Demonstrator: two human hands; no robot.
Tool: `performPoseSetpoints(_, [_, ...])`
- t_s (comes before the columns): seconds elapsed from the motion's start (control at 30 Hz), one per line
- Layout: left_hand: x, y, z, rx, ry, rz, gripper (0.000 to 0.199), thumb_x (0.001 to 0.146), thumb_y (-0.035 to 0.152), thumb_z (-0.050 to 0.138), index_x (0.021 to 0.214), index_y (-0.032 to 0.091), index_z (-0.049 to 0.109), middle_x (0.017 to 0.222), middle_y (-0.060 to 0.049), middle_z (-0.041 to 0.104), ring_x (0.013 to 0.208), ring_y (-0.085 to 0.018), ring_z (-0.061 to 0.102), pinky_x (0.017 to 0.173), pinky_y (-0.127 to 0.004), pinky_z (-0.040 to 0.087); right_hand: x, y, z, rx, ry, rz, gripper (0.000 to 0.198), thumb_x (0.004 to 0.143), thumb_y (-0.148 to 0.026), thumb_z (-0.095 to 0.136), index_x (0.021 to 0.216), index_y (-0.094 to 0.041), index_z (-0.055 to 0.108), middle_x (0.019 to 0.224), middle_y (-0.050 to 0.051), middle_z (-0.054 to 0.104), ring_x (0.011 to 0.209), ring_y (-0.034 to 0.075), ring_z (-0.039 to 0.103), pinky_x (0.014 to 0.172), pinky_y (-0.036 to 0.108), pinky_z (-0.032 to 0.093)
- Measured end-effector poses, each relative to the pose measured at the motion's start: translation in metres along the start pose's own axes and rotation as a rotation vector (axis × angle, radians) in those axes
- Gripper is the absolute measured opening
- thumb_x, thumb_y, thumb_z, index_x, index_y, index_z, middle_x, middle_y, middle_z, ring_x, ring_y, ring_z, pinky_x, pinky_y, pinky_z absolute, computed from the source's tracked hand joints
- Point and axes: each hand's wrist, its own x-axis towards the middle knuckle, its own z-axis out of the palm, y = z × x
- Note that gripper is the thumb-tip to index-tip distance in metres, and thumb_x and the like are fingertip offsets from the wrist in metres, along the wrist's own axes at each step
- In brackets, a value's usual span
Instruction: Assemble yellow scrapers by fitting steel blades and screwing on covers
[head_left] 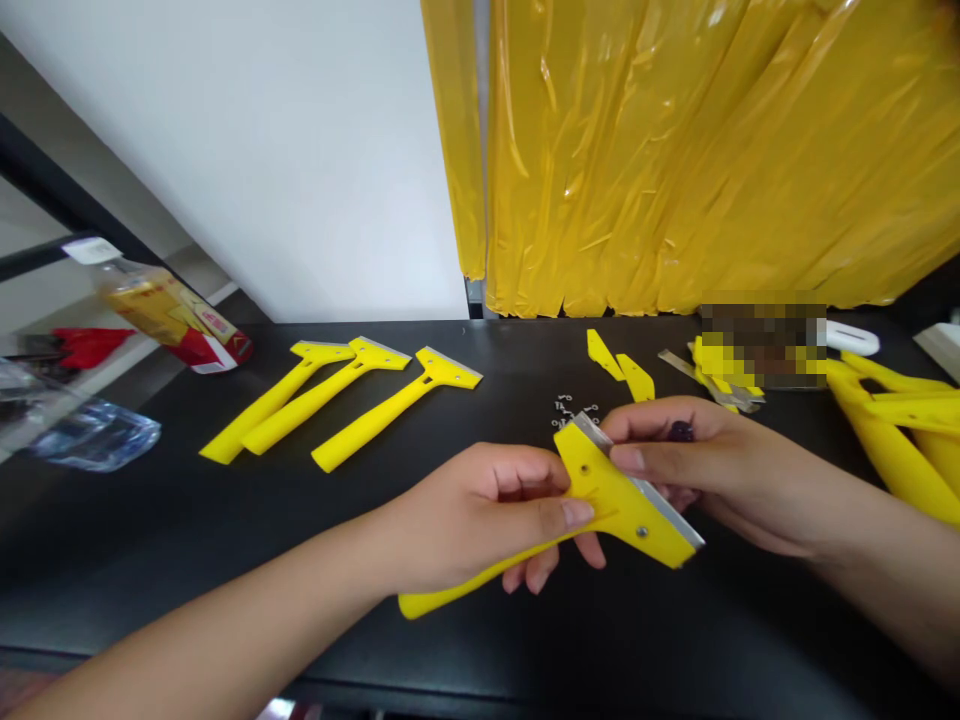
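A yellow scraper (pixel 652 522) with a metal blade along its wide head is held between both hands above the black table. My left hand (pixel 510 520) wraps round its neck, thumb pressed on the head's face. My right hand (pixel 682 450) pinches the blade edge, with its thumb on the near side and the other fingers partly hidden behind. One hole in the head shows a screw, while the other looks open. Just beyond the head lie several small screws and nuts (pixel 562 408). Two loose yellow cover plates (pixel 636 378) rest farther back.
Three yellow scrapers (pixel 397 408) lie at the left. Metal blades and yellow pieces (pixel 724 375) are piled at the back right, near a blurred-out patch. More yellow handles (pixel 892 430) sit at the far right. A tilted bottle (pixel 176 310) stands at the left edge; yellow film hangs behind.
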Motion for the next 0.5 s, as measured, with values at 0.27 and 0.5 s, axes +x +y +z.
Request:
performPoseSetpoints(0.27, [0.008,-0.009,0.006,-0.068,0.209,0.100,0.028,0.101,0.047,0.075,0.107,0.021,0.064,0.083,0.001,0.067,0.059,-0.013,0.071,0.044,-0.017,0.051,0.009,0.005,0.001,0.056,0.062,-0.032,0.038,0.084,-0.053,0.090,0.083,-0.019,0.073,0.066,-0.005,0.050,0.057,0.008,0.035,0.051,0.024,0.026])
performPoseSetpoints(0.5, [0.009,-0.011,0.011,-0.125,0.285,0.134,0.024,0.100,0.041,0.078,0.108,0.021,0.067,0.086,0.001,0.070,0.059,-0.014,0.073,0.045,-0.019,0.055,0.012,0.013,0.000,0.095,0.094,0.009,0.036,0.083,-0.050,0.091,0.086,-0.020,0.072,0.069,-0.005,0.053,0.059,0.008,0.039,0.051,0.023,0.027])
